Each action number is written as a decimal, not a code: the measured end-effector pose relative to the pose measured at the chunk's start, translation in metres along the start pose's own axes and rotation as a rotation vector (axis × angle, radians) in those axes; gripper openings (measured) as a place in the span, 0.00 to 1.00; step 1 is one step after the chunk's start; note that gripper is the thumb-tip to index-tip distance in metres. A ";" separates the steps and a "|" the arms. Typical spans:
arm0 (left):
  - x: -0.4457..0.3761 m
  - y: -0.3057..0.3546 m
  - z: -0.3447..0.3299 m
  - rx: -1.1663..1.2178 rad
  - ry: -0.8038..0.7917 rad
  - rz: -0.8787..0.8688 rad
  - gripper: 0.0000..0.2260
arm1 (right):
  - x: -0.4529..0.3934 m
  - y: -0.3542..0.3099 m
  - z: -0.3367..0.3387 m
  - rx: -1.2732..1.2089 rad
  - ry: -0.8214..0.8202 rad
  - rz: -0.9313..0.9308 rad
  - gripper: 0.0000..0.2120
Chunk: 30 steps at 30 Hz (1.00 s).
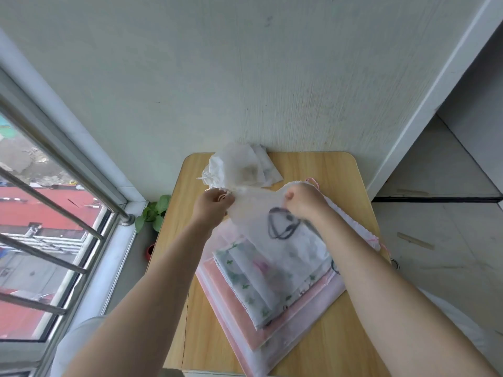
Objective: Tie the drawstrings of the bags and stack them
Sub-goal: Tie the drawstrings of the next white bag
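2 bare hands [215,205] [304,202], 1 light wooden table [340,170], 1 green-leaved plant in a red pot [153,213]; the translucent drawstring bags [272,268] overlap, count unclear.

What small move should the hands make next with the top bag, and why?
Probably pull the drawstring further left. The left hand pinches it at the top bag's gathered mouth, the right hand holds the bag's rim, and no knot shows yet.

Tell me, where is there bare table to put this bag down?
Bare wood shows on the table at the far right corner, right of the crumpled white bags, and along the near left edge beside the pink-bottomed stack. The middle is crowded: both hands hold the top bag there.
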<state>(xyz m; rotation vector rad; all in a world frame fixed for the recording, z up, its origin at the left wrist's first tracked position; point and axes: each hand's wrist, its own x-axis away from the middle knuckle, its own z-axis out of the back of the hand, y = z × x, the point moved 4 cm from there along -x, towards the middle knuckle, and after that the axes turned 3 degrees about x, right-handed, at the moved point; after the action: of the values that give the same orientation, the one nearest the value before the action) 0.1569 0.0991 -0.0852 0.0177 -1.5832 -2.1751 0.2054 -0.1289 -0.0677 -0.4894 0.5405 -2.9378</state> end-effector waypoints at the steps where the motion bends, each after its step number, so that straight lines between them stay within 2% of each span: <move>1: -0.007 -0.001 0.000 0.085 0.036 0.039 0.09 | -0.008 -0.010 0.010 -0.036 0.110 0.007 0.11; 3: -0.017 0.002 -0.002 0.336 0.100 0.130 0.08 | -0.020 -0.033 0.030 -0.207 0.260 0.052 0.13; 5: -0.035 0.008 -0.005 0.539 0.145 0.214 0.07 | -0.034 -0.057 0.044 -0.325 0.273 0.174 0.21; 6: -0.043 0.009 -0.007 0.588 0.154 0.248 0.08 | -0.039 -0.063 0.046 -0.345 0.255 0.214 0.25; 8: -0.055 0.009 -0.013 0.570 0.123 0.310 0.09 | -0.046 -0.063 0.047 -0.325 0.228 0.212 0.24; 11: -0.055 0.006 -0.020 0.404 0.035 0.382 0.09 | -0.050 -0.038 0.029 -0.205 0.151 0.083 0.14; 15: -0.033 -0.002 -0.026 0.148 0.162 0.314 0.08 | -0.039 0.002 -0.004 0.067 -0.031 -0.075 0.03; 16: -0.027 -0.003 -0.030 0.087 0.168 0.270 0.08 | -0.036 0.008 -0.010 0.101 -0.073 -0.110 0.03; 18: -0.013 -0.005 -0.044 -0.042 0.056 0.215 0.07 | -0.025 0.019 -0.019 0.129 -0.136 -0.193 0.05; 19: -0.005 -0.006 -0.052 -0.113 -0.034 0.201 0.07 | -0.017 0.023 -0.022 0.136 -0.117 -0.211 0.07; 21: 0.007 -0.009 -0.065 -0.244 -0.174 0.171 0.06 | -0.005 0.029 -0.027 0.121 0.037 -0.187 0.15; 23: 0.019 -0.008 -0.074 -0.341 -0.217 0.102 0.06 | 0.009 0.035 -0.029 0.101 0.150 -0.173 0.23; 24: 0.022 -0.008 -0.077 -0.380 -0.225 0.070 0.07 | 0.012 0.037 -0.030 0.117 0.162 -0.166 0.22; 27: 0.036 -0.005 -0.086 -0.512 -0.295 0.000 0.06 | 0.026 0.042 -0.034 0.246 0.084 -0.106 0.10; 30: 0.045 -0.003 -0.090 -0.531 -0.310 -0.024 0.08 | 0.036 0.040 -0.037 0.277 0.102 0.021 0.09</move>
<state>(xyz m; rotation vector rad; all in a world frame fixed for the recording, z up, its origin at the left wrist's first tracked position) 0.1390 0.0027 -0.1070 -0.4850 -1.0961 -2.6461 0.1610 -0.1599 -0.1039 -0.3018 0.1405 -2.9629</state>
